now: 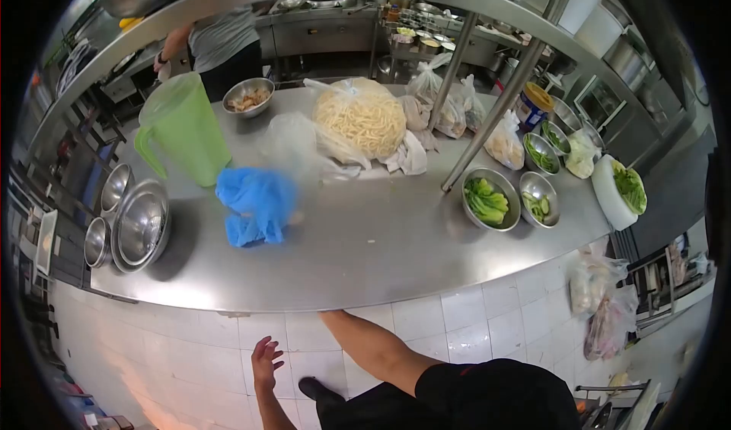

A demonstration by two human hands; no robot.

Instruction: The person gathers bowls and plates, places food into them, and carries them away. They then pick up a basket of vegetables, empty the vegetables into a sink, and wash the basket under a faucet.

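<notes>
1. Two bowls (492, 198) beside the post hold greens.
2. My left hand (266, 361) hangs open below the counter (365, 255); my right hand is hidden under its edge.
3. Noodles fill the bag (360, 116); the jug (183, 129) stands nearby.

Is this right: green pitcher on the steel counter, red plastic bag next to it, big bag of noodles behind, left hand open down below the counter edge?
Not quite. In the head view the plastic bag beside the green pitcher is blue, not red. The rest holds: the pitcher stands on the steel counter, the big bag of noodles lies behind, and the left hand is open below the counter edge.
</notes>
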